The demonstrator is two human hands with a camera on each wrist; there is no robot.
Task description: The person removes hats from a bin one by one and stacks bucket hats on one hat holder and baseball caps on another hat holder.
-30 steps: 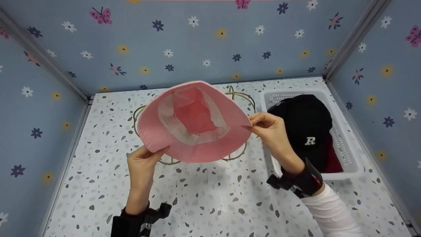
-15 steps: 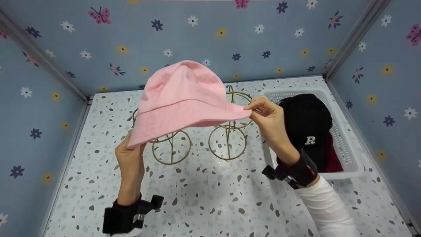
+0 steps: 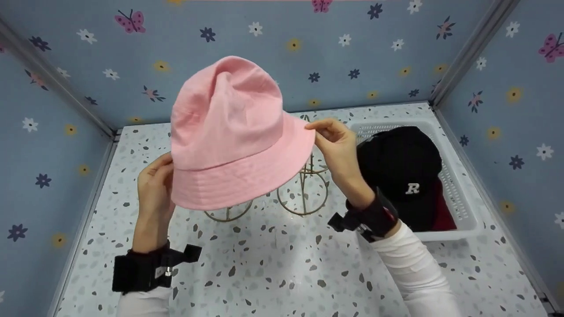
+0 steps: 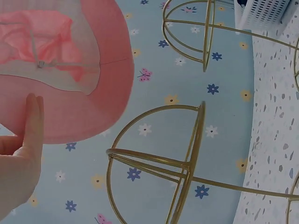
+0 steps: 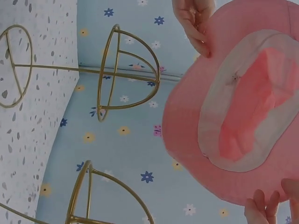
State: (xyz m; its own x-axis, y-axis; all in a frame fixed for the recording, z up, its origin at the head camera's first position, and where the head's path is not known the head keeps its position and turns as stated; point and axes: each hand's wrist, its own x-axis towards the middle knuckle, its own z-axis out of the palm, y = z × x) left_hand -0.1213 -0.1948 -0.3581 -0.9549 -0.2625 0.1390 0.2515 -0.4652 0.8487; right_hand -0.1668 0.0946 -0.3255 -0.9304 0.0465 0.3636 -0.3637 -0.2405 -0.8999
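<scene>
A pink bucket hat [image 3: 229,123] is held up in the air, crown upward and tilted, over two gold wire hat stands. My left hand [image 3: 152,193] holds the brim at its left edge. In the left wrist view, fingers [image 4: 35,119] of this hand lie against the brim's underside. My right hand [image 3: 338,152] pinches the brim's right edge between thumb and fingers. The hat's pale inner band [image 5: 210,109] and pink lining face down in the right wrist view. Behind the hat stand the left hat stand [image 4: 198,135] and the right hat stand [image 5: 100,88], both with bare dome-shaped tops.
A white perforated basket [image 3: 462,193] on the right holds a black cap [image 3: 401,158] with a white letter R, and something dark red [image 3: 443,211]. Flower-patterned panels [image 3: 264,48] enclose the speckled tabletop [image 3: 282,264] at the back and both sides.
The hat has turned from opening toward me to crown up, and has risen and shifted left. Both hands moved up and left with it, keeping hold of the brim.
</scene>
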